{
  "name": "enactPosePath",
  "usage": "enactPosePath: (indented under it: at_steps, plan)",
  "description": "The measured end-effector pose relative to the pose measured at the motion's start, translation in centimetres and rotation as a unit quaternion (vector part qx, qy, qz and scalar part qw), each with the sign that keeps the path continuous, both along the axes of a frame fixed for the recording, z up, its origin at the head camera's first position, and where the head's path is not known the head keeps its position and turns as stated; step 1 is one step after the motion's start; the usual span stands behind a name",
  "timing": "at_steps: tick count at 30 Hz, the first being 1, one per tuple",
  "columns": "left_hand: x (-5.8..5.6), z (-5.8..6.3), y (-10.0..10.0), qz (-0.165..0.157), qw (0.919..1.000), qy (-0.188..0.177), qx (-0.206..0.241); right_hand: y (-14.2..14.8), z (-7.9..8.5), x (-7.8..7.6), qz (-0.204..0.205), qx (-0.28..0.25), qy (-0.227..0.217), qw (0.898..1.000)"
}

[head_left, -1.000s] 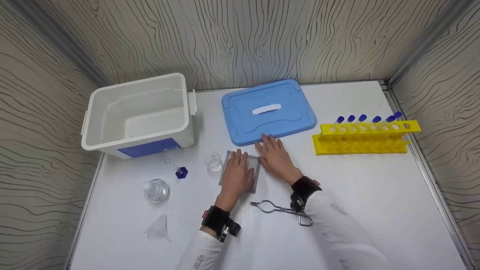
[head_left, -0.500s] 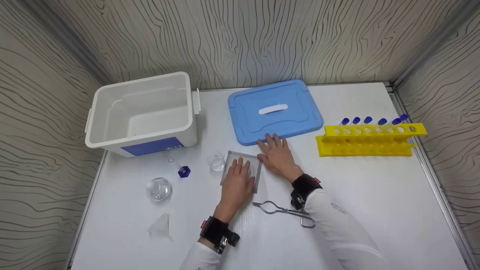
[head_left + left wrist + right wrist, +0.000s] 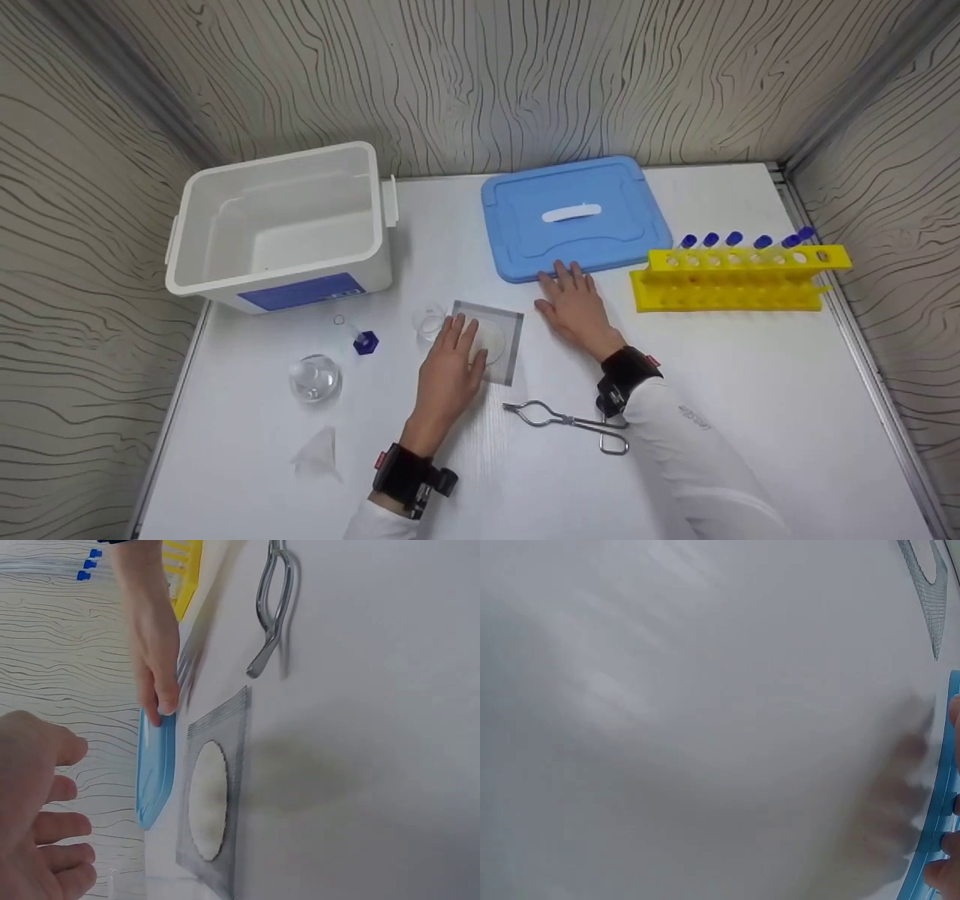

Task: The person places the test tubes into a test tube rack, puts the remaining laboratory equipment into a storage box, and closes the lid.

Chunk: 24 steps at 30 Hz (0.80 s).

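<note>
In the head view my left hand point(image 3: 448, 367) hovers over the left part of a square wire gauze point(image 3: 493, 351) with a round white centre. Its fingers are loosely bent and hold nothing, as the left wrist view shows the hand point(image 3: 37, 802) apart from the gauze point(image 3: 210, 802). A small glass beaker point(image 3: 429, 321) stands just beyond those fingertips, partly overlapped by them. My right hand point(image 3: 579, 313) rests its fingertips on the front edge of a blue lid point(image 3: 525, 199) with a white handle. In the right wrist view only fingers point(image 3: 949, 877) show, against the lid's edge.
Crucible tongs point(image 3: 570, 421) lie below the right hand. A yellow rack point(image 3: 720, 300) with several blue-capped tubes stands right, close to the lid. At left are a white bin point(image 3: 307, 274), a measuring cylinder with blue foot point(image 3: 365, 343), a round glass flask point(image 3: 315, 379) and a funnel point(image 3: 321, 454).
The blue lid has slid right toward the yellow rack, with my right hand moving along at its edge. My left hand has shifted left, uncovering more of the wire gauze.
</note>
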<state>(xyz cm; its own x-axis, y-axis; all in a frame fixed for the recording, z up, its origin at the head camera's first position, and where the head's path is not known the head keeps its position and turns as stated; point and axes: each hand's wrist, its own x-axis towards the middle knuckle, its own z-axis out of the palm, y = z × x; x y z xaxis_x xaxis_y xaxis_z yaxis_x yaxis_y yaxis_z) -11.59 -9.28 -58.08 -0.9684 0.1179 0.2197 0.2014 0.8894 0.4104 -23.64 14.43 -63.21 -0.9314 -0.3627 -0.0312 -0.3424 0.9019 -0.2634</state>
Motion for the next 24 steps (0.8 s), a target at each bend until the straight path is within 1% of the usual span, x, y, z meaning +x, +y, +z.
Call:
enactPosePath:
  at_steps: [5,7,10,17,22,24]
  plan:
    - [-0.2,1.7,-1.5,0.001,0.9985,0.048,0.028,0.7,-0.1,-0.2,-0.032,-0.017,-0.024,0.999]
    - [-0.4,2.4,-2.2,0.000,0.9971,0.069,0.034,1.0,0.0,-0.3,-0.046,-0.030,-0.033,0.998]
    - [-0.9,3.6,-3.5,0.001,0.9955,0.089,0.032,1.5,0.0,-0.3,-0.064,-0.048,-0.047,0.996]
    - [-2.5,6.1,-7.4,0.034,0.9934,0.106,0.026,2.7,0.1,-0.6,-0.107,-0.056,-0.082,0.989]
    - [-3.8,7.0,-10.1,0.057,0.9917,0.112,0.026,3.2,0.2,-0.9,-0.126,-0.051,-0.098,0.986]
    - [-4.2,7.2,-11.2,0.068,0.9912,0.110,0.027,3.2,0.3,-1.1,-0.131,-0.050,-0.105,0.984]
